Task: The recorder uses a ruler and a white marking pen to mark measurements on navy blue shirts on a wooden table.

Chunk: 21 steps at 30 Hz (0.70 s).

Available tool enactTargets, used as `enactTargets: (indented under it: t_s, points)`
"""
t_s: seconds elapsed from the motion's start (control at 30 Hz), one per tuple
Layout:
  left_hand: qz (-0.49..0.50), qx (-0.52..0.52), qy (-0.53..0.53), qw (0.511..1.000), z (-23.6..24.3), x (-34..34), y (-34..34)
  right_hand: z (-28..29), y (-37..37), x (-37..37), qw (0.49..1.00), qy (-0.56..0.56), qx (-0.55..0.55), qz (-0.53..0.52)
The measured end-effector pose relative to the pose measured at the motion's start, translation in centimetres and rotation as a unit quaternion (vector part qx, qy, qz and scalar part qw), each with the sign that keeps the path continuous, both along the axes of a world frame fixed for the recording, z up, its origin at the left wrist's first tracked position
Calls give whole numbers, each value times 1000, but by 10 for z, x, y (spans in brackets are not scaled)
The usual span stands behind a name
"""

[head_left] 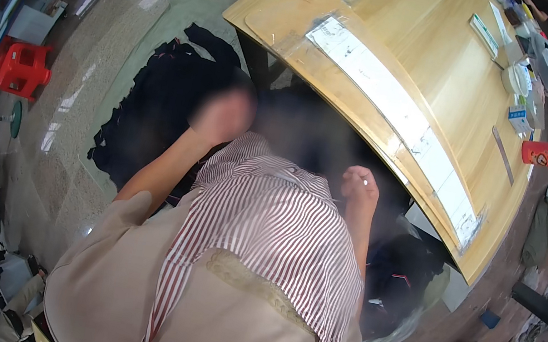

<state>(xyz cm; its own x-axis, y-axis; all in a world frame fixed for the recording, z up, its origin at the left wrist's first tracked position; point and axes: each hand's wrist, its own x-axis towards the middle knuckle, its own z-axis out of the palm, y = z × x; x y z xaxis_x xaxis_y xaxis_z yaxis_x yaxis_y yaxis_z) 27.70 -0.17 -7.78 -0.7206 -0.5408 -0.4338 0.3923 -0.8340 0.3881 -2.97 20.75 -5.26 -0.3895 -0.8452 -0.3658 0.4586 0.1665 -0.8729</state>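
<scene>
- Head view: my right hand [361, 185] is curled shut, pinching the top of the red-and-white striped cloth [271, 228] that drapes over my front, just below the near edge of the wooden worktop [409, 56].
- My left hand [221, 117] is raised and blurred; I cannot tell its grip or whether it holds anything.
- A dark pile of fabric [153, 114] lies on the floor under the worktop's left corner.
- A long paper strip [400, 112] runs along the near edge; a red cup [542, 153] stands at the right edge.
</scene>
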Motion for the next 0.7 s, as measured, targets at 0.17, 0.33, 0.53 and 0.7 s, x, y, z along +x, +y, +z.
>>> enactTargets:
  t_s: [0.17, 0.33, 0.53, 0.7]
  points:
    - [-25, -395, 222, 891, 159, -45, -11, 97, -27, 18, 949, 284, -84, 107]
    - [100, -288, -293, 906, 86, -53, -8, 112, -43, 33, 860, 484, -69, 149]
    - [-80, 67, -254, 961, -38, -10, -3, 67, -11, 33, 882, 440, 18, 168]
    - [13, -37, 49, 998, 69, -39, 2, 89, -3, 23, 910, 410, -21, 58]
